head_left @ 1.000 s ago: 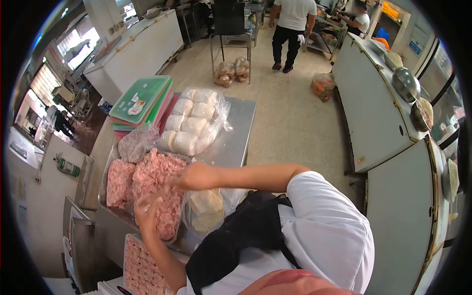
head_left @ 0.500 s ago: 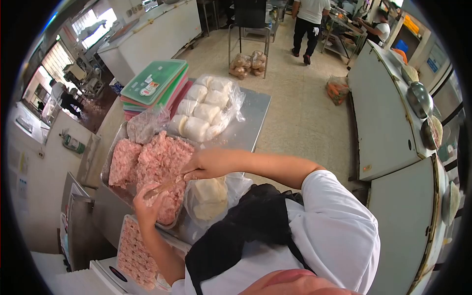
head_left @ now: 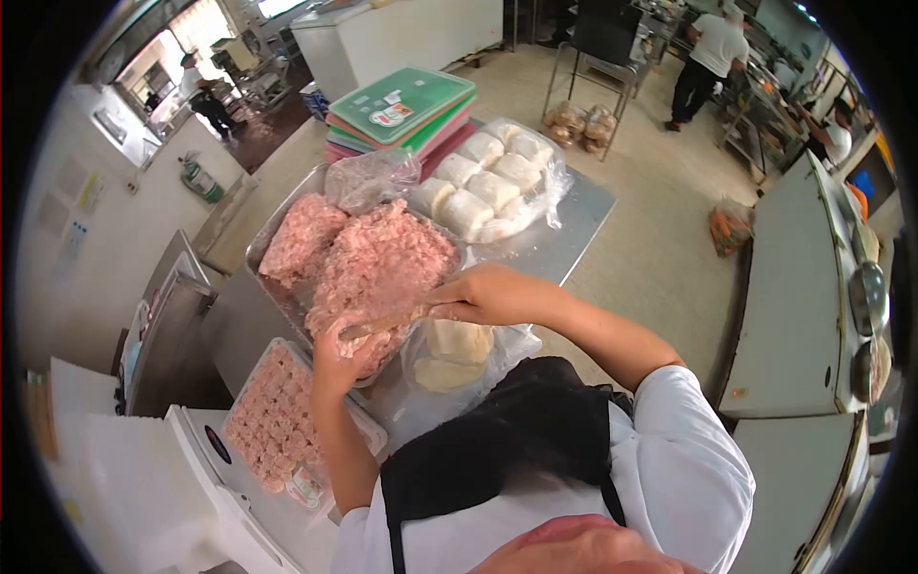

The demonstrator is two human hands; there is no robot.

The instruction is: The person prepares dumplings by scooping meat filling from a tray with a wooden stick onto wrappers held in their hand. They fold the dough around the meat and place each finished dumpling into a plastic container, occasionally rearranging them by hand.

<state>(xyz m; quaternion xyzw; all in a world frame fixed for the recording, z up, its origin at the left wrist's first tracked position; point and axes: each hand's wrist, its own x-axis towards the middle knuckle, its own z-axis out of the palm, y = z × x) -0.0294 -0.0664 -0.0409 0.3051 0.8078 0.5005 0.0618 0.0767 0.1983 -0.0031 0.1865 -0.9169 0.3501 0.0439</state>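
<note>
My left hand (head_left: 335,362) is cupped around a small portion of pink minced meat, just over the near edge of the metal tray (head_left: 260,256). With my right hand (head_left: 483,295) I pinch a thin flat stick (head_left: 382,323) whose tip reaches into my left palm. The tray carries a big heap of minced meat (head_left: 378,260). Beneath my right hand lies a plastic bag of pale dough wrappers (head_left: 449,349). A clear container of formed pink pieces (head_left: 273,421) sits near my left elbow.
On the steel table (head_left: 569,234) lie a bag of white dough blocks (head_left: 488,187) and a stack of coloured boards (head_left: 402,103). White chest freezers (head_left: 794,287) with metal bowls (head_left: 865,297) line the right. A person (head_left: 712,53) walks at the back; bags (head_left: 579,120) sit on the floor.
My hands have lifted off the meat heap. My right hand now holds the stick against my left palm, and the view has swung to the left.
</note>
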